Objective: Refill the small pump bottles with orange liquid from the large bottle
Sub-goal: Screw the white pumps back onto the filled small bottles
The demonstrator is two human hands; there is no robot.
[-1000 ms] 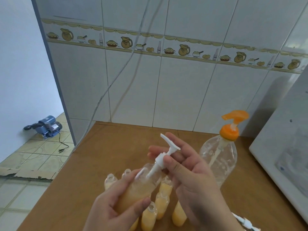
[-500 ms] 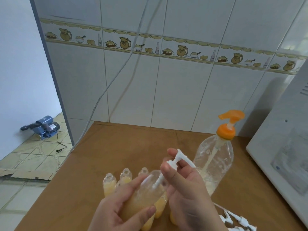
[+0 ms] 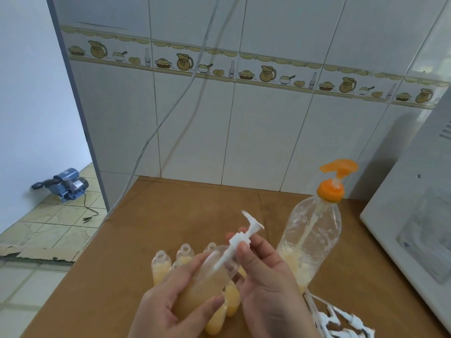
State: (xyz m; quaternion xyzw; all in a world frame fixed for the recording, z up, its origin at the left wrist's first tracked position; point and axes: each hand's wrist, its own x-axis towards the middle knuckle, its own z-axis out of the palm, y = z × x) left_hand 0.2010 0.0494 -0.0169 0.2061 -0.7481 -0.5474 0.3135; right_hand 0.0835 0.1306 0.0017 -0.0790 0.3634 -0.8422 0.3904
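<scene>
My left hand point(image 3: 170, 311) grips a small clear bottle point(image 3: 207, 281) holding orange liquid, tilted up to the right. My right hand point(image 3: 268, 289) pinches the collar of its white pump head point(image 3: 245, 234), whose tube reaches down into the bottle. Several small filled bottles without pumps point(image 3: 161, 264) stand on the table under and behind my hands, partly hidden. The large clear bottle point(image 3: 310, 240) with an orange pump point(image 3: 334, 181) stands upright to the right, with a little orange liquid at its bottom.
The wooden table point(image 3: 170, 211) meets a tiled wall. A white appliance point(image 3: 412, 215) fills the right side. Loose white pump heads point(image 3: 339, 323) lie at the front right. A cable point(image 3: 156, 132) hangs down the wall. A blue water pump point(image 3: 66, 184) sits on the floor at left.
The small bottle in my hands has dropped lower and then steadied. My right hand's fingers have shifted around the pump collar, and the spout now points up and to the left.
</scene>
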